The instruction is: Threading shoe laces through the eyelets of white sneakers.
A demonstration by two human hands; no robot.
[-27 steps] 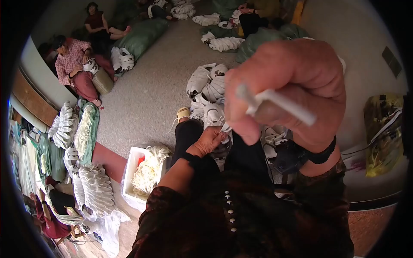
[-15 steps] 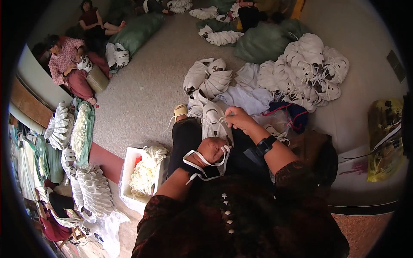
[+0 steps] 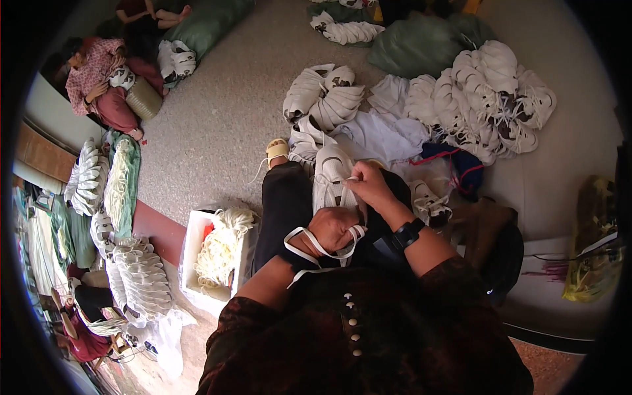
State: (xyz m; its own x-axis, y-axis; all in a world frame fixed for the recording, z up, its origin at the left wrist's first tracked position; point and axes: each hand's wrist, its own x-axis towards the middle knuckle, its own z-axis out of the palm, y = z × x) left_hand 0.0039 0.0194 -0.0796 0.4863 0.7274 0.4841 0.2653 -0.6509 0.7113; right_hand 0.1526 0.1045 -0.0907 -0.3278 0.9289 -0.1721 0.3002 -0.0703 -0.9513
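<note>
Shoe: one white shoe [image 3: 332, 164] sits between the person's knees, in front of the lap, its laced upper facing up.
Toe: points away from the person, toward the top of the view; the heel end lies nearest the body.
Long axis: runs nearly straight out from the body — roughly in line with the dark trouser leg [image 3: 286, 201] on its left — with the toe leaning slightly left.
Left hand: the left hand [image 3: 334, 229] lies over the near end of the shoe, fingers curled in; the fingertips are hidden, so I cannot tell what they grip.
Right hand: the right hand [image 3: 368, 184] is at the right edge of the shoe's lacing, thumb and forefinger pinched together on a lace strand.
Lace: a white lace [image 3: 297, 230] loops around the left hand and wrist, one end hanging toward the lap.
Beyond the toe: more white shoes [image 3: 322, 95] in a curved bundle; white cloth [image 3: 388, 137] to their right.
Right side: a large heap of white shoes [image 3: 487, 99], near a dark blue cloth [image 3: 466, 172] with red edging.
Left side: a white box [image 3: 189, 266] filled with pale laces [image 3: 222, 253], beside the left leg.
</note>
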